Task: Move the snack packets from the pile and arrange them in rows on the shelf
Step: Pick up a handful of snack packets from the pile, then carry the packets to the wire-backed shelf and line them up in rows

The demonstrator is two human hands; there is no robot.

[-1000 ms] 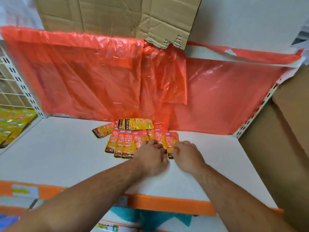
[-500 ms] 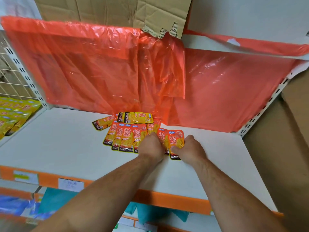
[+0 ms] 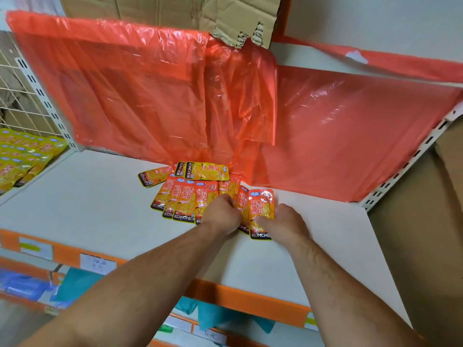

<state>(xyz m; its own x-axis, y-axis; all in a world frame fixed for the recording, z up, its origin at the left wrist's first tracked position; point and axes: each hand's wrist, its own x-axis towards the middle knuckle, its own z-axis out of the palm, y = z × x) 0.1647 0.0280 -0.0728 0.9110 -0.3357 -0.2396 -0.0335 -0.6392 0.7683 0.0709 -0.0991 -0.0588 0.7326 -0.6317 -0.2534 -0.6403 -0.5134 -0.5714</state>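
Hands have drawn apart since a sec ago, and the end packet [image 3: 261, 206], then mostly covered by knuckles, now shows its full orange face at the right end of the row [image 3: 184, 201].

Pictured from my head cam: both arms reach fwd over the white shelf [image 3: 95, 216]. My right hand [image 3: 284, 225] pinches the end packet low on its right side, thumb on the printed face; the fingers under it are hidden. My left hand [image 3: 220, 215] sits knuckles-up with fingers curled down onto the neighbouring packets. Can't tell whether it grips one or only pins them.

Key relation: the end packet lies between the two hands, touching both, w/ its long axis running front-to-back, logo end toward the shelf's front edge. It overlaps the packet to its left. Right hand is the nearer and controlling one; bare shelf lies to the packet's right.

What's left of the pile [image 3: 205, 171] lies crosswise at the back, just behind the row and against the orange plastic sheet [image 3: 150, 96], beyond the left hand.

My read: row approx. half built, several packets fanned and overlapping. Next move prob. squares this end packet parallel w/ its neighbours, then the left hand goes back for a crosswise one. Slippery foil could drag the neighbours askew.
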